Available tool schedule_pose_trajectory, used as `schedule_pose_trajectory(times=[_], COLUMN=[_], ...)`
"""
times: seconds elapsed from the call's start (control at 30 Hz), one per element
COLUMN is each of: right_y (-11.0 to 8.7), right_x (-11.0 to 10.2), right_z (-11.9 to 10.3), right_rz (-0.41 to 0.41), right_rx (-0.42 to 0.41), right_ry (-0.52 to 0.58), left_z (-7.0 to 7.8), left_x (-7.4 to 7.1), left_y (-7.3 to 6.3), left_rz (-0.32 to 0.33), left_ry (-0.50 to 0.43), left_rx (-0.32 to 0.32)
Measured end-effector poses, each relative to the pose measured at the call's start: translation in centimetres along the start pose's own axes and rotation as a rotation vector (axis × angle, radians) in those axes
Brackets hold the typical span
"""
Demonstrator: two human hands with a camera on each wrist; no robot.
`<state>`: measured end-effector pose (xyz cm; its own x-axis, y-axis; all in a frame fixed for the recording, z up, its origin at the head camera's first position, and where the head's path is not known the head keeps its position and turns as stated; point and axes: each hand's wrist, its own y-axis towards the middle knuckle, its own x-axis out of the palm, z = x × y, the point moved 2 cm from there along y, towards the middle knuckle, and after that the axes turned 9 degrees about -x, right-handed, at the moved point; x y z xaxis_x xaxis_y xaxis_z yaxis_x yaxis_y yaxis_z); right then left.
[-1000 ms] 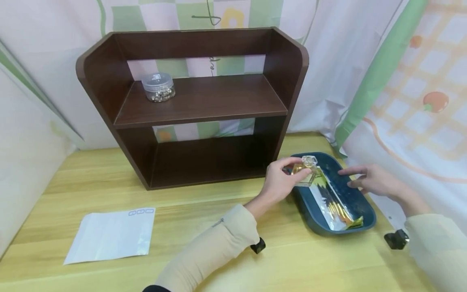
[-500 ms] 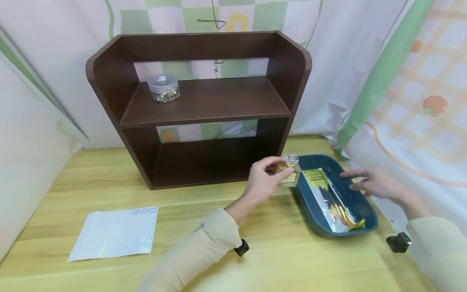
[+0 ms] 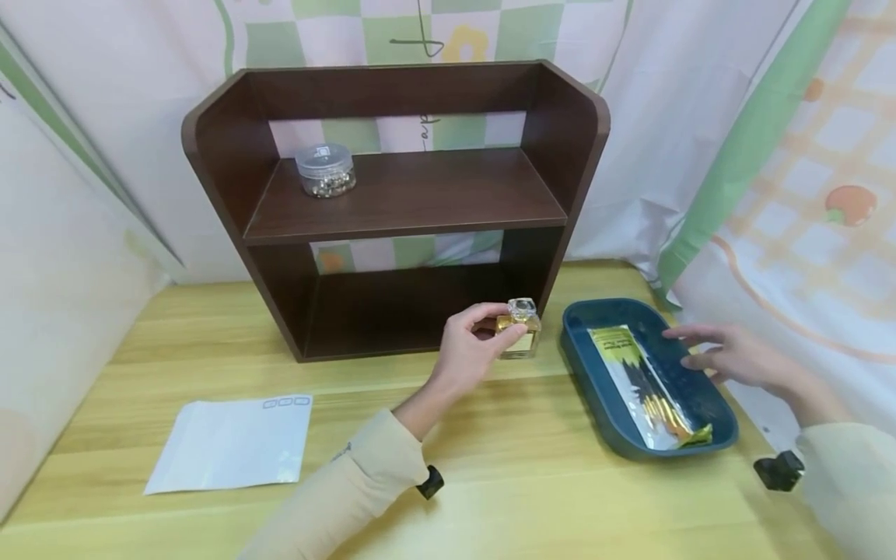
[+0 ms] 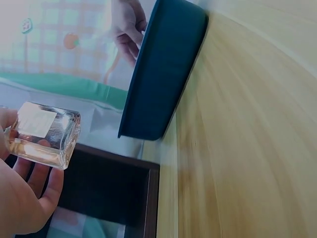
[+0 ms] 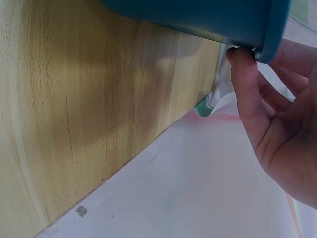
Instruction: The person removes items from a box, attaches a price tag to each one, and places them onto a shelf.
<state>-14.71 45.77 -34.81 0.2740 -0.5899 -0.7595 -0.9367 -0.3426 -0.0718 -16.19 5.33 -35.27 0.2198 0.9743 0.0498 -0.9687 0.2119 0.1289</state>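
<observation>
1. We see the left hand (image 3: pixel 462 354) pinching the glass bottle (image 3: pixel 519 342) between thumb and fingers, above the table (image 3: pixel 504 467), near the lower right front corner of the shelf (image 3: pixel 420 190).
2. Our right hand (image 3: pixel 742 358) touches the right rim of the tray (image 3: pixel 696 400), fingers spread; we cannot tell whether it pinches.
3. The tray sits near the table's right edge, holding a brush packet (image 3: pixel 637 381).
4. We see a jar (image 3: pixel 326 171) at the upper board's left end.

Head view looks forward-down; closer wrist views share the tray (image 4: pixel 163 69).
</observation>
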Motion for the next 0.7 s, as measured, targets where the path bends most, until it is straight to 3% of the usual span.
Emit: schedule_pose_trajectory(times=[0.47, 0.7], right_y=[0.1, 0.1], right_x=[-0.2, -0.3], right_z=[0.0, 0.0], right_rz=[-0.006, -0.016], right_rx=[-0.005, -0.006], right_ry=[-0.001, 0.017], left_z=[-1.1, -2.0], left_x=[-4.1, -5.8], left_y=[-1.5, -2.7], left_rz=[0.047, 0.069], left_ry=[0.029, 0.09], left_rx=[-0.019, -0.043])
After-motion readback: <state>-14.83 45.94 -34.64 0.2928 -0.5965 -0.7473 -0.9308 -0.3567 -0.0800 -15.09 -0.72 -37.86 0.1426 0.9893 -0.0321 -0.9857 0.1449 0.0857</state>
